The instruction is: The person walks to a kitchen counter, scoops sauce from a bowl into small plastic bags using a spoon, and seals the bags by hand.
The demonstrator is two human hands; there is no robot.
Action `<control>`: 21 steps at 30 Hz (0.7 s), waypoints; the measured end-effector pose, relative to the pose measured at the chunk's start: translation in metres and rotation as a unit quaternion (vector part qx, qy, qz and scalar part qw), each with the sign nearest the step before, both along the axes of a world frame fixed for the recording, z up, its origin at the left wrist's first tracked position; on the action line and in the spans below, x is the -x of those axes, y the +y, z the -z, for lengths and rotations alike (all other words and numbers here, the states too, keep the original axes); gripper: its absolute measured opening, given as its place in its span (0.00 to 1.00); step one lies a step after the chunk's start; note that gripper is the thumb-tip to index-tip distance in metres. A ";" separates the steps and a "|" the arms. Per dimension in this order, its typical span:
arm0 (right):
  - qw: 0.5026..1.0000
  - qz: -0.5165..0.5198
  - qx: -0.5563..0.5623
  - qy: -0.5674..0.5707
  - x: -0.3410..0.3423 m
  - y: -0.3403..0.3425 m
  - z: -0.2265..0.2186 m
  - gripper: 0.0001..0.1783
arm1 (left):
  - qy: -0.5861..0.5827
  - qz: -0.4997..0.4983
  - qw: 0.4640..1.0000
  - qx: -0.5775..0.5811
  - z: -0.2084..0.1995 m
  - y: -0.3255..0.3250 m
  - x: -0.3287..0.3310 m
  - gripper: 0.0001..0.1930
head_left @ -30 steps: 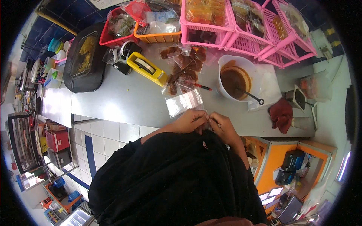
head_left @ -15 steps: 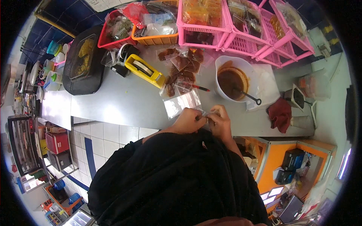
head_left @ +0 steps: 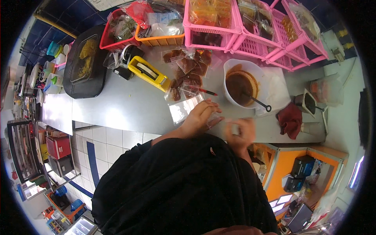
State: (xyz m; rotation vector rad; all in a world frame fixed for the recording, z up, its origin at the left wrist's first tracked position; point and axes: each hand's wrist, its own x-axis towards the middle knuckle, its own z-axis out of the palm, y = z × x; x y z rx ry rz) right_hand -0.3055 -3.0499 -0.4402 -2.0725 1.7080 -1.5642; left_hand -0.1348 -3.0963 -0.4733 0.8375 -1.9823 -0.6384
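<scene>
Hands are apart at the near edge of the grey surface. Pinched in the left hand is a small clear bag; the right hand is curled and blurred, so whether it grasps anything cannot be told. Flat clear bags lie beside the left hand, and brown-filled packets spread from them toward the far edge. A red pen points toward a white bowl of brown sauce; near the right edge sits a maroon cloth.
</scene>
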 end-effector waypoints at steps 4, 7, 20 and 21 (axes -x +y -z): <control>0.945 0.271 0.149 -0.109 0.035 -0.034 -0.016 0.09 | 0.015 -0.088 0.994 -0.063 0.002 0.001 -0.002 0.17; 0.964 0.212 -0.083 -0.135 0.067 -0.041 -0.014 0.10 | 0.029 -0.060 0.993 -0.099 0.008 -0.002 -0.003 0.14; 0.884 0.098 -0.175 -0.421 0.056 -0.024 -0.002 0.17 | 0.055 -0.097 0.984 -0.141 0.010 -0.013 -0.007 0.12; 0.860 0.091 -0.137 -0.483 0.057 -0.021 0.002 0.17 | 0.060 -0.101 0.983 -0.144 0.009 -0.014 -0.007 0.11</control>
